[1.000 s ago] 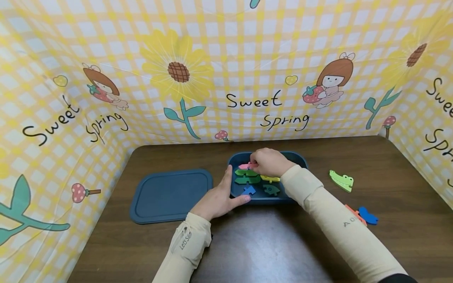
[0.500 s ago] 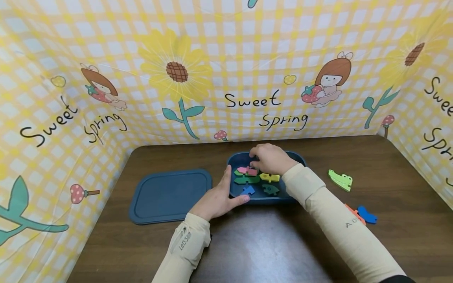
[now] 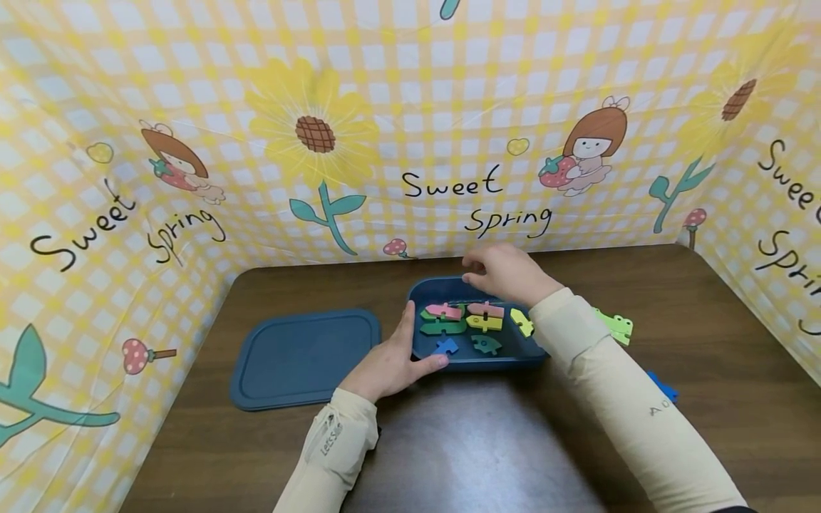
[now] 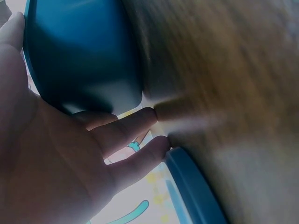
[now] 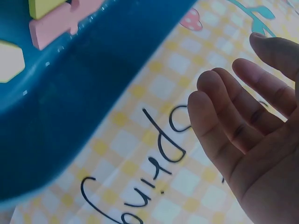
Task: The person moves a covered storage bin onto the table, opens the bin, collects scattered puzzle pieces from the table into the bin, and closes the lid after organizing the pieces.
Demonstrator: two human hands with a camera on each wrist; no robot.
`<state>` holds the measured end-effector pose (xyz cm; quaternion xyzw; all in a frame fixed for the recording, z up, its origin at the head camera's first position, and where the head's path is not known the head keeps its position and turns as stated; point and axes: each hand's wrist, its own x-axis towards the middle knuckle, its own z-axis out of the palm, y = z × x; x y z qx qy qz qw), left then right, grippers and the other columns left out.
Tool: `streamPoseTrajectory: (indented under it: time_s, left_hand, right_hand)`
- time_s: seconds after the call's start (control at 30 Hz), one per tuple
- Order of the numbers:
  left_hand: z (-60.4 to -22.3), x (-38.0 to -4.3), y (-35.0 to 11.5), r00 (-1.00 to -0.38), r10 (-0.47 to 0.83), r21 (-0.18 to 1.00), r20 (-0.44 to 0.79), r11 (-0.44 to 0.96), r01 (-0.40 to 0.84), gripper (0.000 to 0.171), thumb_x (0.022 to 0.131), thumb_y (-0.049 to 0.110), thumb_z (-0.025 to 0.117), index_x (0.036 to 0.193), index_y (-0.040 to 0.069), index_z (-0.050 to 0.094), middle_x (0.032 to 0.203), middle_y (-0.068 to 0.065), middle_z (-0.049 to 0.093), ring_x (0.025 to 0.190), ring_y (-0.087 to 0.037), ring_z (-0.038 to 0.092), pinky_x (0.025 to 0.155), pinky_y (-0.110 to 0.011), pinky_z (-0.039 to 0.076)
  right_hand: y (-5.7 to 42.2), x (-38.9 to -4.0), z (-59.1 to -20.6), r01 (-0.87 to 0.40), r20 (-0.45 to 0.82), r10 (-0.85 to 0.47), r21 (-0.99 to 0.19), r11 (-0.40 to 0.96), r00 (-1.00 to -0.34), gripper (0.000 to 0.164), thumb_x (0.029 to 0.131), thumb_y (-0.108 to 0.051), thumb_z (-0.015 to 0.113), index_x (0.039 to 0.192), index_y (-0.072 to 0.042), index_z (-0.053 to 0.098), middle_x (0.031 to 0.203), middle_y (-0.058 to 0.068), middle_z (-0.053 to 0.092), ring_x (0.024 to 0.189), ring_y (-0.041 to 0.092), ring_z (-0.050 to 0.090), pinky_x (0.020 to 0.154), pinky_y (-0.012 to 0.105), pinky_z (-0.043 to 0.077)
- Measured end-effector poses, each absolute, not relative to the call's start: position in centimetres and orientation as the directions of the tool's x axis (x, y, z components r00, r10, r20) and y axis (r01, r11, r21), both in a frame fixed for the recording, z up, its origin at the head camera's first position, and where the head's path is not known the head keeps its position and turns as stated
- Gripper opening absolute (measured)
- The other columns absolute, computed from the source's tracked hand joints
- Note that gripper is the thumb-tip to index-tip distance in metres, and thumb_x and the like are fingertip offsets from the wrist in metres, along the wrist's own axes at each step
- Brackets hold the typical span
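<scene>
ok so rn the R hand (image 3: 513, 274) is up over the far side of the blue box (image 3: 441, 286), holding nothing afaict. Fingers are loosely bent, close together but w/ small gaps, not pinching anything. The thing that matters imo is the right-hand pink pc (image 3: 485, 310): it's in the box, lower than the fingertips and toward the person's side, a bit to the right in the head view. Not touching, there's a gap. Its long axis runs roughly L to R, about parallel to the box's long side. R hand is def the nearer one.

L hand (image 3: 393, 362) is at the box's left end, fingers straight and spread, thumb over the near rim. The lid (image 3: 304, 358) lies just beside it on the table (image 3: 487, 449).

Count: 1 box, 1 lid. Inside: 2 pinks incl. the left-hand pink pc (image 3: 442, 311), 2 yellows (middle yellow pc (image 3: 484, 323) + slanted yellow pc (image 3: 522, 323)), 1 small blue pc (image 3: 447, 345). Greens = at least 3, incl. the long dark green pc (image 3: 442, 328) and dark green pc w/ a hole (image 3: 486, 345); pink covers some, so no exact no. Outside, near the R sleeve: 1 light green croc pc (image 3: 620, 328), 1 loose blue pc (image 3: 665, 387), both partly hidden.
</scene>
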<state>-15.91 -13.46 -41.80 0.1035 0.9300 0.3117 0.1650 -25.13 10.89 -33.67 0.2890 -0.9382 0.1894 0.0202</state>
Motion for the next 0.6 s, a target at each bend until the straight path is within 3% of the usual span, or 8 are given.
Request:
streamPoseTrajectory:
  time_s: [0.4, 0.6]
  left_hand:
    - [-42.0, -16.0, -13.5, -0.93, 0.285, 0.606, -0.233, 0.79, 0.09, 0.113, 0.088, 0.073, 0.059, 0.161, 0.028, -0.016, 0.167, -0.005, 0.014, 0.111, -0.028, 0.065, 0.098, -0.048, 0.048]
    - [-42.0, -16.1, -13.4, -0.927, 0.294, 0.609, -0.232, 0.787, 0.097, 0.113, 0.089, 0.072, 0.059, 0.161, 0.028, -0.016, 0.167, -0.007, 0.014, 0.098, -0.023, 0.068, 0.091, -0.047, 0.051]
  right_hand:
    - [13.5, -24.6, -32.4, -0.522, 0.179, -0.491, -0.361, 0.773, -0.852, 0.026, 0.096, -0.023, 0.072, 0.116, -0.006, 0.073, 0.097, 0.007, 0.07, 0.088, 0.024, 0.06, 0.083, 0.043, 0.051]
    - [15.3, -24.1, -32.2, -0.503, 0.184, -0.468, -0.363, 0.785, -0.864, 0.021, 0.097, -0.02, 0.071, 0.112, -0.006, 0.073, 0.096, 0.006, 0.07, 0.087, 0.024, 0.061, 0.083, 0.045, 0.051]
